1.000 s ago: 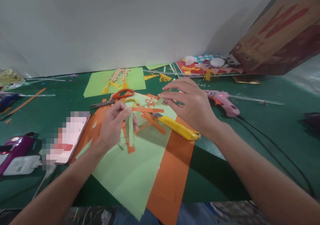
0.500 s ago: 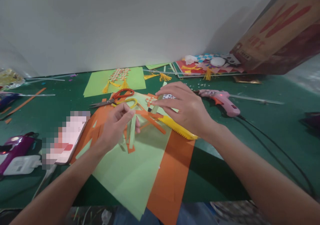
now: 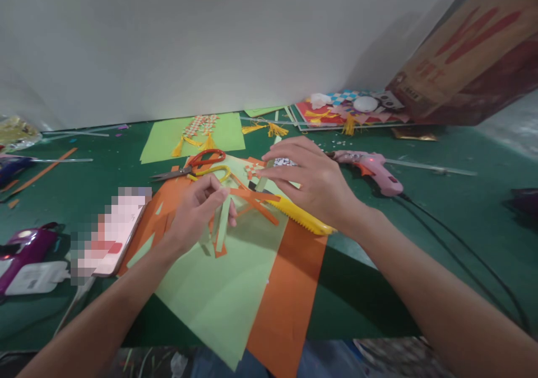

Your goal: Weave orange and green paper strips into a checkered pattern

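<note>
My left hand (image 3: 194, 213) is closed in a pinch on several light green paper strips (image 3: 221, 224) that hang down over a light green sheet (image 3: 227, 283). My right hand (image 3: 315, 182) pinches one light green strip (image 3: 264, 181) between thumb and fingers, above loose orange strips (image 3: 252, 196) and a small woven orange-and-green piece (image 3: 253, 169). A yellow utility knife (image 3: 300, 215) lies just under my right hand. An orange sheet (image 3: 290, 288) lies beneath the green one.
Scissors with orange and yellow handles (image 3: 202, 162) lie behind my left hand. A pink glue gun (image 3: 376, 171) with a black cable sits at the right. A phone (image 3: 113, 229) and a purple device (image 3: 21, 249) lie at the left. Finished woven crafts (image 3: 202, 126) and a cardboard box (image 3: 466, 59) stand at the back.
My right hand has drawn a light green strip back from the far side toward my left hand. My left hand kept its strips and barely shifted.
</note>
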Tool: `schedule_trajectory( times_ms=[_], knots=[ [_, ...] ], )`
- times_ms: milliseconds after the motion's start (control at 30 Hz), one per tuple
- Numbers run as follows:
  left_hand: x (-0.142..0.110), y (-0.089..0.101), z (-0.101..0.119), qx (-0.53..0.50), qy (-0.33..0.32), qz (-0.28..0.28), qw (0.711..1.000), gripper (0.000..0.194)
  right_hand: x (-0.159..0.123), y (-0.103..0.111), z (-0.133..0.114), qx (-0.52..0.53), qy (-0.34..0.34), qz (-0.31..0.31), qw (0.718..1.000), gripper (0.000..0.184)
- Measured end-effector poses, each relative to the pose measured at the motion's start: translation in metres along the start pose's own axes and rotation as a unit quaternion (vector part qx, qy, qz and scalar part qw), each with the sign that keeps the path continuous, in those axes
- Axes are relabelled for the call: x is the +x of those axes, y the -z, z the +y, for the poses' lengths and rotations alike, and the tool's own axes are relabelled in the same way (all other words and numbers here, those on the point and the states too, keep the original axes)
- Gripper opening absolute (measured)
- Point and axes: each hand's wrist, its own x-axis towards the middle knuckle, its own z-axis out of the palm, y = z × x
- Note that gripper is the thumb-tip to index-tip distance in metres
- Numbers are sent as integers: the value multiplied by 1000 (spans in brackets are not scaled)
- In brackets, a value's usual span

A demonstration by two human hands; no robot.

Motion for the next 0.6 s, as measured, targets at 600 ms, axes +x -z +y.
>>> schedule_trajectory(
  times_ms=[600],
  knots=[
    [-1,-3,2,24,34,7,999,23,-1,-2,-6,50,12,-44,998,27]
  ],
)
